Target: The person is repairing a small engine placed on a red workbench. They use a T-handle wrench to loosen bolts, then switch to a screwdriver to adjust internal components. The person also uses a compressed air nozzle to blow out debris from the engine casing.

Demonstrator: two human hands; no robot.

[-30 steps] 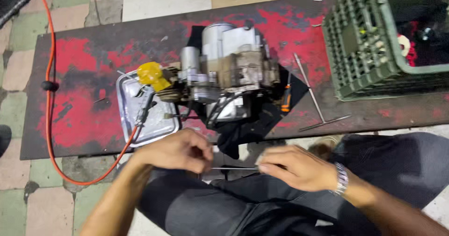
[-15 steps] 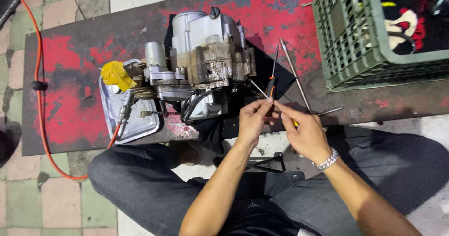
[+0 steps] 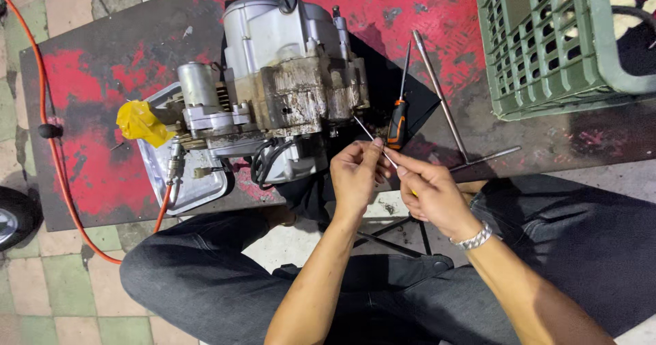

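Steel rod [image 3: 372,140], now raised to the engine [image 3: 290,85], is pinched by left hand [image 3: 355,177] and right hand [image 3: 430,195], both closed on it.

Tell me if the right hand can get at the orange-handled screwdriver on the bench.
Probably yes. The orange-handled screwdriver lies uncovered just beyond the right hand, nothing between them, though its fingers pinch a thin metal rod.

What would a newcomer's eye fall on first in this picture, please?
First the grimy silver motorcycle engine, standing mid-frame on the red-and-black worn board. Just below it, the left hand and right hand pinch a thin metal rod aimed at the engine. A green plastic crate fills the top right corner.
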